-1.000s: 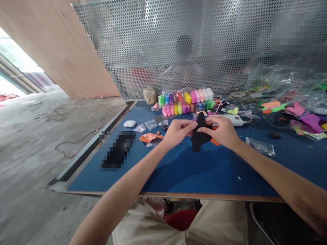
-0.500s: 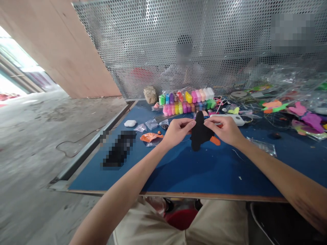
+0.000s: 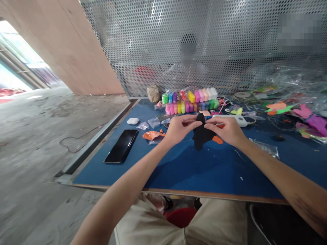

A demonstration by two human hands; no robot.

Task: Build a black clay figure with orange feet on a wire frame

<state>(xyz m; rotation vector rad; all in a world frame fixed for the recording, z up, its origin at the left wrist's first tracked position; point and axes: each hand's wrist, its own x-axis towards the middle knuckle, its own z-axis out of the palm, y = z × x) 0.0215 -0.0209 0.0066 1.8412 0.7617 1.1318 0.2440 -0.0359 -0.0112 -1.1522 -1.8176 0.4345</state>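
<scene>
Above the blue table I hold a black figure (image 3: 200, 139), apparently of soft modelling clay, with a rounded top and short lobes at its sides and bottom. An orange piece (image 3: 218, 140) sticks out at its lower right. My left hand (image 3: 178, 129) pinches the upper left side of the figure between thumb and fingers. On the upper right side, the thumb and fingers of my right hand (image 3: 228, 130) grip it too. Fingertips partly cover the upper edges, and the lower end is blurred.
Coloured clay packs (image 3: 187, 108) lie in rows near the mesh panel (image 3: 158, 44). An orange clay packet (image 3: 152, 135), a phone (image 3: 121, 146) and a white case (image 3: 133, 121) are at left. Behind my right hand lies a white power strip (image 3: 241, 120); plastic bags and bright cutouts (image 3: 316, 123) crowd the right.
The view has shifted slightly, so the scene sits a little further right. Both hands keep hold of the black figure; my left thumb reaches a bit further over its edge.
</scene>
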